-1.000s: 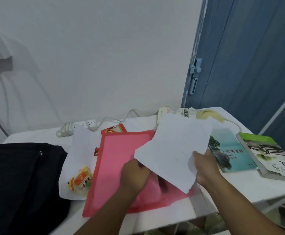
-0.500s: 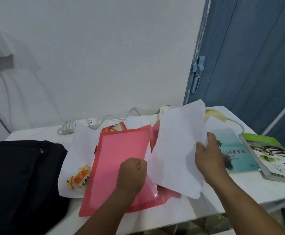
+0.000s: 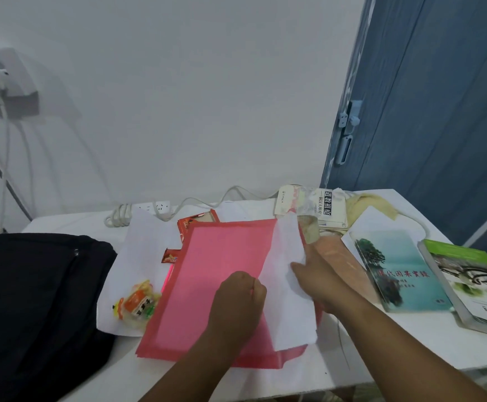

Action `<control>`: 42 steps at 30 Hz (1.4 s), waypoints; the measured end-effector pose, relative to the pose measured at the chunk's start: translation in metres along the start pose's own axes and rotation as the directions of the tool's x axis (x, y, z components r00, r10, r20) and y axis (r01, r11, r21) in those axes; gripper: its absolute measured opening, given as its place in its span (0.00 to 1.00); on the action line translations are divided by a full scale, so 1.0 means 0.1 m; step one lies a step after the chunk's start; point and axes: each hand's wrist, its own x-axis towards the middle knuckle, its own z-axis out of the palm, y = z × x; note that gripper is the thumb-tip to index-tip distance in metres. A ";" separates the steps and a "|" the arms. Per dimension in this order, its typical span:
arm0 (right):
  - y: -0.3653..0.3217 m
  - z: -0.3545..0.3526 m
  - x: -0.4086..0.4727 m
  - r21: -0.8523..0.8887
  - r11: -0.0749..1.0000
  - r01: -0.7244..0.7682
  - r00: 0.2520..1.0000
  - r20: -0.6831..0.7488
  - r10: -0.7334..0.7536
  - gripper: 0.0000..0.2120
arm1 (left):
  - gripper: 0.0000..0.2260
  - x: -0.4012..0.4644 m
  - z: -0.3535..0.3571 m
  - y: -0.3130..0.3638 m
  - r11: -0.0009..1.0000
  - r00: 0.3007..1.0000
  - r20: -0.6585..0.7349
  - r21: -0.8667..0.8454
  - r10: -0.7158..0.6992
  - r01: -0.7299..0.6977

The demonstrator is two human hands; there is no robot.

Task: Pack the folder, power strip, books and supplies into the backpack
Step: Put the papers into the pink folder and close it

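Pinched the folder (image 3: 222, 274) flap with the left hand (image 3: 237, 297); slid paper (image 3: 287, 285) in with the right hand (image 3: 311, 274). Thin, floppy, probably slippery; best gripped by an edge.

Teal book (image 3: 401, 271) showing title "代因果實錄", first character hidden. White book (image 3: 311, 206) at table back displaying "道教祖庭" on black label. Snack packet (image 3: 139, 304), red box (image 3: 197, 224), green book (image 3: 474, 282): print unreadable.
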 end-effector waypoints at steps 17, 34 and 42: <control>0.16 0.33 0.06 -0.391 0.907 0.160 0.984 0.137 -0.114 0.31 | 0.20 0.05 0.08 0.01 0.981 1.000 0.013 0.191 -0.028 0.025; 0.25 0.47 0.07 -0.678 0.439 0.589 0.804 0.547 -0.233 0.33 | 0.17 0.07 0.09 -0.11 0.993 1.000 -0.030 0.122 0.004 0.000; 0.32 0.45 0.08 -0.736 0.404 0.543 0.839 0.499 -0.218 0.45 | 0.17 0.07 0.12 -0.14 0.996 1.000 -0.018 0.085 0.008 -0.006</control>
